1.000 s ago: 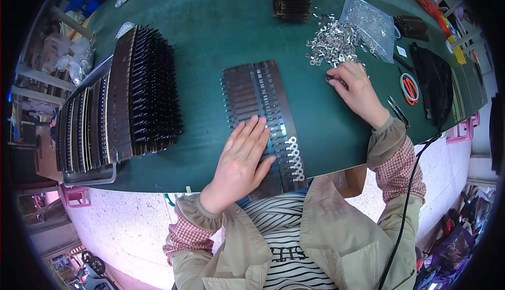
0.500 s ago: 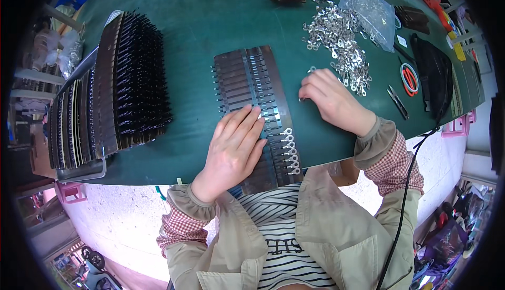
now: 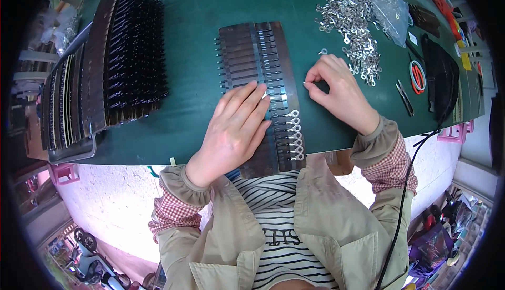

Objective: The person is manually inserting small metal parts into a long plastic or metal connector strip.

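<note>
A dark brown flat board (image 3: 286, 69) lies in front of me, with a row of black-sleeved pins across it. Silver ring terminals (image 3: 296, 135) sit on several pins at its near right end. My left hand (image 3: 231, 127) lies flat over the board, fingers stretched, fingertips resting on the middle of the pin row. Just right of the board, my right hand (image 3: 336, 87) is closed in a pinch. A tiny bit of silver shows at its fingertips, apparently a ring terminal, mostly hidden. A loose ring terminal (image 3: 322, 52) lies just beyond that hand.
A pile of silver ring terminals (image 3: 350, 19) spreads beside a clear plastic bag (image 3: 386, 6). Small snips (image 3: 405, 98), orange-handled scissors (image 3: 417, 76) and a black pouch (image 3: 442, 77) lie at right. A rack of stacked pinned boards (image 3: 134, 53) stands at left.
My view has shifted slightly. The right hand has drawn its thumb and fingertips into a clearer pinch near the board. The left hand stays flat on the board.
</note>
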A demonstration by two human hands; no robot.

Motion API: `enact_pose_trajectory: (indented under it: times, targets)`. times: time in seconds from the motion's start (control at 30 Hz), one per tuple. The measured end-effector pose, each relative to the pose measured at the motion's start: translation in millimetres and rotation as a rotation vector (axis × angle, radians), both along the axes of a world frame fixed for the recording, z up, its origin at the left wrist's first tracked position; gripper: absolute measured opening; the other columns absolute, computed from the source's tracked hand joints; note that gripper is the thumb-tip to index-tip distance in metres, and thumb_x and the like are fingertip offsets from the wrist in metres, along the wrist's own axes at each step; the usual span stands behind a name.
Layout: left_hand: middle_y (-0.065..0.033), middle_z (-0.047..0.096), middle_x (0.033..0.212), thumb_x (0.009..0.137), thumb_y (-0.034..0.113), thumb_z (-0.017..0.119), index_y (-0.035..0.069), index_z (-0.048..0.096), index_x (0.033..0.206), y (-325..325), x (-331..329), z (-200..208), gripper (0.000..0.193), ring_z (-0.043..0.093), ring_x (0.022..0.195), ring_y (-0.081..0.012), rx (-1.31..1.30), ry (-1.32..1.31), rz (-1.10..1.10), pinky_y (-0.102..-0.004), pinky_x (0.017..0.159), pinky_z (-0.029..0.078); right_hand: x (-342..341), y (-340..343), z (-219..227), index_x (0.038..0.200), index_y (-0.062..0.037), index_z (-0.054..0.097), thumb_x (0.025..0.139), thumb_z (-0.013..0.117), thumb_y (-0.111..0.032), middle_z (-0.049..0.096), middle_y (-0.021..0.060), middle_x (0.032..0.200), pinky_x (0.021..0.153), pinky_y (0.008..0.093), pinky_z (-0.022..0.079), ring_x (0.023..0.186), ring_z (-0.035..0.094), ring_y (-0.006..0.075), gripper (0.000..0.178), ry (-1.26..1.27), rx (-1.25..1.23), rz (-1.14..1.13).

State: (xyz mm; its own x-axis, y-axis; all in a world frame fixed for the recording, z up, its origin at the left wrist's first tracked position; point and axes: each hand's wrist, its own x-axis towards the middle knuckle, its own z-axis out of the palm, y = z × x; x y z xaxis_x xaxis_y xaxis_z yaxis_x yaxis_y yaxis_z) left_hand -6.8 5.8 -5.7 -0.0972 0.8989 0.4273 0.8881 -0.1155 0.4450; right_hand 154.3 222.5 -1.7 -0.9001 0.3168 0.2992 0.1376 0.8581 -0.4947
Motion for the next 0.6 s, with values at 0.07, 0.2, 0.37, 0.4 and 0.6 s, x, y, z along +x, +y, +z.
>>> enact_pose_trajectory:
  times: [0.07,0.2,0.37,0.4,0.6]
  targets:
    - [-0.0206,0.065,0.135,0.083,0.005,0.077,-0.006,0.067,0.124,1.7,0.4,-0.4,0.044,0.058,0.13,-0.0385,0.008,-0.002,-0.004,-0.0507,0.108,0.046,1.3,6.4,6.2,0.088,-0.0059,0.061,0.084,0.075,-0.006,0.056,0.0061,0.087,0.082,0.0379,0.043,0.088,0.056,0.0259,0.015,-0.038,-0.081,0.117]
    - [-0.0203,0.065,0.135,0.082,0.005,0.077,-0.006,0.068,0.123,0.5,0.9,0.5,0.044,0.058,0.13,-0.0384,0.002,-0.002,0.004,-0.0507,0.108,0.046,-7.2,-0.2,11.1,0.088,-0.0065,0.061,0.082,0.076,-0.005,0.055,0.0051,0.087,0.083,0.0369,0.043,0.088,0.055,0.0245,0.016,-0.061,-0.133,0.323]
    - [-0.0202,0.065,0.135,0.082,0.005,0.078,-0.006,0.068,0.123,1.1,1.2,-0.9,0.044,0.058,0.13,-0.0385,0.002,-0.007,0.003,-0.0508,0.108,0.046,-11.8,-7.4,8.6,0.089,-0.0067,0.061,0.081,0.077,-0.004,0.055,0.0048,0.088,0.084,0.0361,0.042,0.088,0.056,0.0235,0.018,-0.07,-0.077,0.406]
    - [-0.0202,0.064,0.135,0.082,0.005,0.078,-0.006,0.068,0.123,1.0,1.0,-0.5,0.044,0.058,0.13,-0.0386,0.002,-0.005,0.004,-0.0508,0.108,0.046,-12.0,-9.0,7.9,0.089,-0.0067,0.061,0.081,0.077,-0.004,0.055,0.0048,0.088,0.084,0.0361,0.042,0.088,0.056,0.0235,0.018,-0.071,-0.08,0.406]
    - [-0.0206,0.063,0.137,0.083,0.007,0.078,-0.004,0.068,0.124,-0.2,0.4,2.3,0.044,0.056,0.133,-0.0385,-0.025,-0.015,0.0,-0.0507,0.108,0.046,-10.2,-15.5,1.2,0.089,-0.0058,0.062,0.081,0.078,-0.004,0.057,0.0054,0.088,0.082,0.036,0.043,0.087,0.057,0.0241,0.018,0.023,-0.069,0.361]
